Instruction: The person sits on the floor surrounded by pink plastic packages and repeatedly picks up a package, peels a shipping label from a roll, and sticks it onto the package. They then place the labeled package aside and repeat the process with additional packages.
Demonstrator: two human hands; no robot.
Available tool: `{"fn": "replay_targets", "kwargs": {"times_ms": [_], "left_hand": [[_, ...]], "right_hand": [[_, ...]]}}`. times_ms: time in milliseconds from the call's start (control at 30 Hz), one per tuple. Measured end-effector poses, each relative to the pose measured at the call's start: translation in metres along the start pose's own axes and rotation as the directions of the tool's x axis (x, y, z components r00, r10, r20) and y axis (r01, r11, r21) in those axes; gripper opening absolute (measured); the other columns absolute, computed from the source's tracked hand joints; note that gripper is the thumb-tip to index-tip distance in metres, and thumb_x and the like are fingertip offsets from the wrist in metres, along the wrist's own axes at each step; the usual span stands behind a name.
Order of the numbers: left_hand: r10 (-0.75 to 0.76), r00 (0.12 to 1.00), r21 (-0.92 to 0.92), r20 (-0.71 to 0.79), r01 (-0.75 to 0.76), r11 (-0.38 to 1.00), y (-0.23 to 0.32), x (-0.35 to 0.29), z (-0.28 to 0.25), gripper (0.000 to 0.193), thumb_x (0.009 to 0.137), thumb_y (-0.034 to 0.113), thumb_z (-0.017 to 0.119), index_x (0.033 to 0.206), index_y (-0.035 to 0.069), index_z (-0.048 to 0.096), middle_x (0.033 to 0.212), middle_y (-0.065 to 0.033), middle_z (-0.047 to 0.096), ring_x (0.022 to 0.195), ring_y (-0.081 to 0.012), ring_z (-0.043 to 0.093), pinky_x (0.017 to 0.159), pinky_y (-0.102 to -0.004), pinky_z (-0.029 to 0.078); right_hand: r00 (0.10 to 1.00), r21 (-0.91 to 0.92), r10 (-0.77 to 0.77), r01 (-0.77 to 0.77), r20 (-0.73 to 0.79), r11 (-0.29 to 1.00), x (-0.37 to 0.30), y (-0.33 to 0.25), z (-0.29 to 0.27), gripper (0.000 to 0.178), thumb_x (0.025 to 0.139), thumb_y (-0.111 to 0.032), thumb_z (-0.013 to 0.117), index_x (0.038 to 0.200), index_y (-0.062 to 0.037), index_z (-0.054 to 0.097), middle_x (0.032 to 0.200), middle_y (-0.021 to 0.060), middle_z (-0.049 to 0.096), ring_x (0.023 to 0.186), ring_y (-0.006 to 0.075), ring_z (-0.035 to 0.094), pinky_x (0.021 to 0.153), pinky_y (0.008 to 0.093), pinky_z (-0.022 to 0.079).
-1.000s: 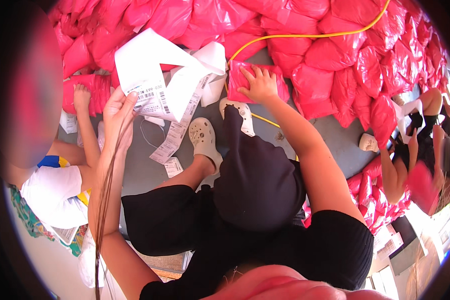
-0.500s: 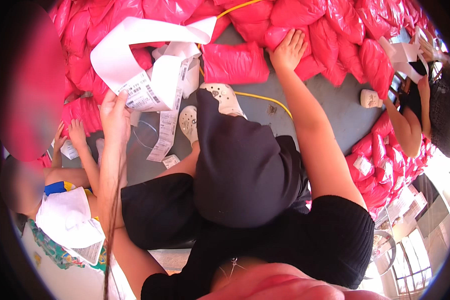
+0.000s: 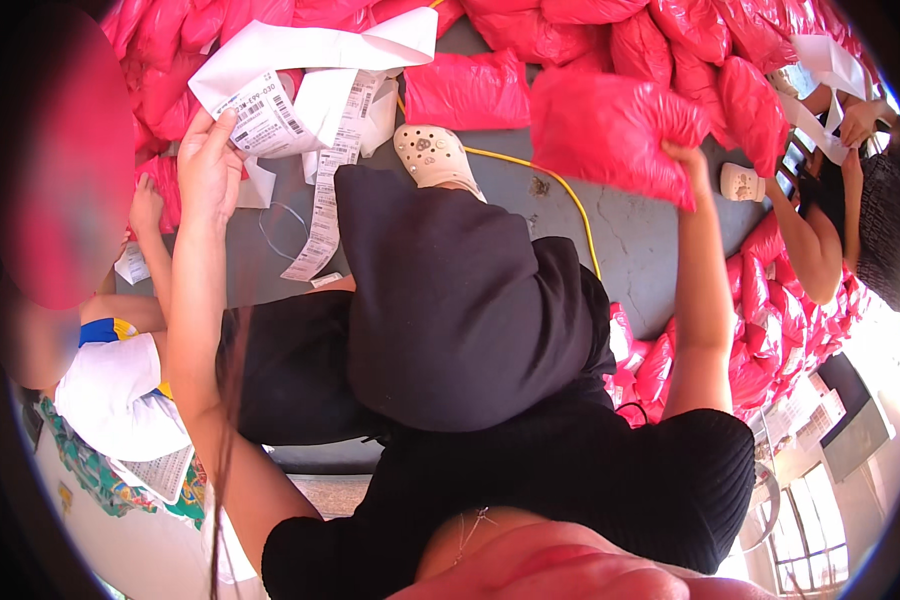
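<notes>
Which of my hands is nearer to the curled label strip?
Left. The left hand holds the curled label strip; the right hand is well apart, to the right, gripping a pink bag.

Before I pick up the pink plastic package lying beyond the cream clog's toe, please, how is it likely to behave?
The pink plastic package probably feels soft, since its film is wrinkled. Its glossy surface may be slippery. It is likely light: the right hand alone holds up a similar package.

Scuffed grey floor (image 3: pixel 630 250), bright paned window (image 3: pixel 810 525)
</notes>
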State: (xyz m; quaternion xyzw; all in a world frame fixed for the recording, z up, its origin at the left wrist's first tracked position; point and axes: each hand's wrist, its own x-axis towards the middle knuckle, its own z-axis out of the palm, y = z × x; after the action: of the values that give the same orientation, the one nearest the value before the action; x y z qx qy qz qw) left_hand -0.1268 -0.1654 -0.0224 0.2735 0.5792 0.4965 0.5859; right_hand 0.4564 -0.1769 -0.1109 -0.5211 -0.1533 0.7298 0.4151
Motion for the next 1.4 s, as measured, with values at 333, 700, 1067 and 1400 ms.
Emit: {"fn": "replay_targets", "kwargs": {"times_ms": [333,700,1067,1400], "left_hand": [[-0.053,0.997,0.046,0.062,0.050,0.998,-0.012,0.003,0.015,0.026,0.094,0.008,0.050,0.118,-0.001,0.054,0.111,-0.0130,0.062,0.096,-0.0198,0.063,0.083,-0.0333,0.052],[-0.110,0.994,-0.013,0.024,0.110,0.994,-0.021,-0.010,-0.006,0.024,0.094,0.010,0.051,0.116,0.002,0.056,0.110,-0.0099,0.063,0.101,-0.0189,0.061,0.084,-0.0330,0.050],[-0.060,0.989,0.024,0.134,0.057,0.998,-0.012,-0.011,0.023,0.025,0.093,0.009,0.053,0.116,0.001,0.056,0.111,-0.0109,0.063,0.101,-0.0200,0.061,0.088,-0.0359,0.049],[-0.095,0.993,0.046,0.065,0.092,0.995,-0.012,-0.016,0.009,0.024,0.093,0.007,0.051,0.115,-0.002,0.055,0.109,-0.0127,0.063,0.096,-0.0196,0.063,0.082,-0.0332,0.052]], "right_hand": [[0.835,-0.644,-0.263,-0.136,-0.484,0.753,0.041,0.150,-0.081,0.066,0.076,-0.033,0.074,0.123,0.0061,0.049,0.114,0.0145,0.059,0.102,0.0205,0.057,0.081,0.0287,0.047],[0.846,0.122,0.202,-0.163,-0.493,0.979,0.122,0.125,0.000,0.068,0.070,-0.029,0.080,0.122,0.0015,0.048,0.112,0.0136,0.060,0.095,0.0252,0.062,0.084,0.0396,0.050],[0.876,0.388,0.204,-0.022,-0.437,0.922,0.010,0.198,0.049,0.045,0.088,-0.029,0.063,0.124,-0.0067,0.048,0.117,0.0094,0.058,0.104,0.0260,0.058,0.090,0.0459,0.047],[0.967,-0.700,0.219,-0.247,-0.132,0.670,-0.001,0.129,0.032,0.032,0.087,-0.032,0.063,0.099,-0.0025,0.065,0.093,0.0108,0.067,0.082,0.0229,0.065,0.074,0.0346,0.051]]}}
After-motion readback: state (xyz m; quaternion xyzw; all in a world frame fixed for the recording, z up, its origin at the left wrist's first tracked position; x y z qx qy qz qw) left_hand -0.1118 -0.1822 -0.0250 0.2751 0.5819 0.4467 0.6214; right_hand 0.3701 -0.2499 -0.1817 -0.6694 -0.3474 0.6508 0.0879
